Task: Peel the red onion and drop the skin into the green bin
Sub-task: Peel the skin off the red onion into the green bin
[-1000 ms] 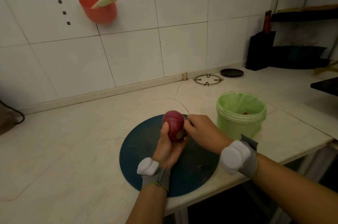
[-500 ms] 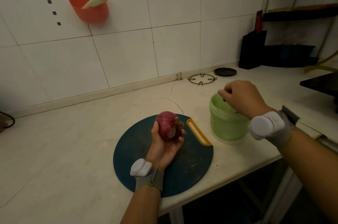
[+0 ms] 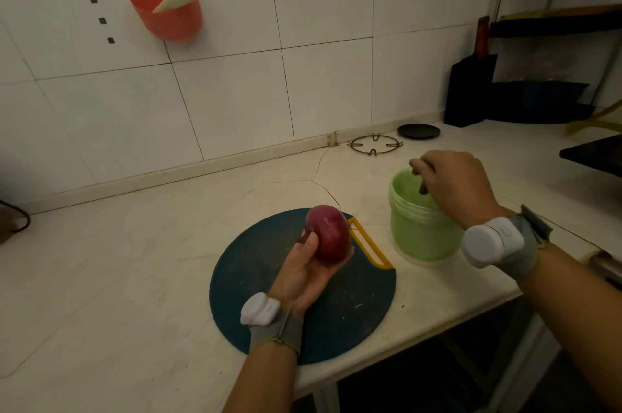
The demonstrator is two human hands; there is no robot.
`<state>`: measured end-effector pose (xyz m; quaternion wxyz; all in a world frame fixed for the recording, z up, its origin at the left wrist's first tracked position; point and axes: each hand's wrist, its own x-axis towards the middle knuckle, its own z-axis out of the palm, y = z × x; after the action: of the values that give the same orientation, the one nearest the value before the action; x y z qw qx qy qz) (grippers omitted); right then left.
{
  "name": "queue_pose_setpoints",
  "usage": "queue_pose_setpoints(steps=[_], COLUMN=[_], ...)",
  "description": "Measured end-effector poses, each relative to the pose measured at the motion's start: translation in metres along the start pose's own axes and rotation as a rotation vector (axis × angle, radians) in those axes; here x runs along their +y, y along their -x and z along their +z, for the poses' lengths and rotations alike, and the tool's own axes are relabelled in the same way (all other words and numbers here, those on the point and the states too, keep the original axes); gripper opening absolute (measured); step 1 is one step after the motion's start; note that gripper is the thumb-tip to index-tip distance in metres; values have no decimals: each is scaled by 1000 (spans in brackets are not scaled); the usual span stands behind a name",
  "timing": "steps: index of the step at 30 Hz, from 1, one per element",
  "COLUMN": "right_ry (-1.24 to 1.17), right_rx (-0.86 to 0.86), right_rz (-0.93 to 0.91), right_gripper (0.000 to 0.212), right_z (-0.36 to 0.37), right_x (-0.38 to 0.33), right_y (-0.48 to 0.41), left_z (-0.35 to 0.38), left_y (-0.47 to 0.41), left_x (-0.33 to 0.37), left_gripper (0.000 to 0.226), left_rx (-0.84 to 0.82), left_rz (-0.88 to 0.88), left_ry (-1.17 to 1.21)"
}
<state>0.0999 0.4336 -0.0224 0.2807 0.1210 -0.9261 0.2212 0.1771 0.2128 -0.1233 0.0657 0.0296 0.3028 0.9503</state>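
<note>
Onion (image 3: 328, 234) sits gripped in my left hand (image 3: 303, 273); my right hand (image 3: 454, 183) pinches a skin scrap (image 3: 422, 186), green bin (image 3: 417, 234) directly beneath it.

My right hand (image 3: 454, 183) left the red onion (image 3: 328, 234) and swung away from my left hand (image 3: 303, 274) to hang over the green bin (image 3: 420, 237), fingers curled down. My left hand rolled the onion, hiding its rough end.
</note>
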Motion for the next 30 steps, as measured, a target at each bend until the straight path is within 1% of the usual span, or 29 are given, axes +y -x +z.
queue_pose_setpoints(steps=[1,2,4,5,7,9,11,14,17,20,21,24,30], right_ry=[-24,-68,-226,-325,-484,-558,-575,-563,-567,-567,-570,-570,-507], right_rx=[1,-8,-53,-93,-195,-265,-288,-282,-264,-249,-247,-245,-213], right_rz=[-30,-61,-137,-178,-273,-382,-453,-492,-520,-520,-519,-522,-544], right_gripper=[34,31,20,18,24,31,35,38,40,45,45,42,44], right_z=[0,-1,-4,-6,-6,-2,4,14,21,24,24,24,24], right_x=[-4,-9,-23,-31,-46,-57,-64,-69,-69,-69,-69,-69,-70], right_y=[2,5,14,20,32,43,50,57,60,61,62,62,65], left_z=[0,0,0,1,1,2,4,4,3,2,3,3,4], left_y=[0,0,0,0,1,3,3,4,4,4,4,6,5], left_x=[0,0,0,0,0,0,1,0,0,0,0,-1,1], left_gripper=[88,89,89,86,82,88,94,95,90,79,79,89,94], left_rx=[-4,-10,-16,-18,-14,1,17,22,17,1,7,16,13], left_rz=[9,17,28,34,43,47,50,57,69,77,77,80,76], left_ry=[12,14,-1,-9,-6,-14,-17,-28,-33,-15,-15,-31,-62])
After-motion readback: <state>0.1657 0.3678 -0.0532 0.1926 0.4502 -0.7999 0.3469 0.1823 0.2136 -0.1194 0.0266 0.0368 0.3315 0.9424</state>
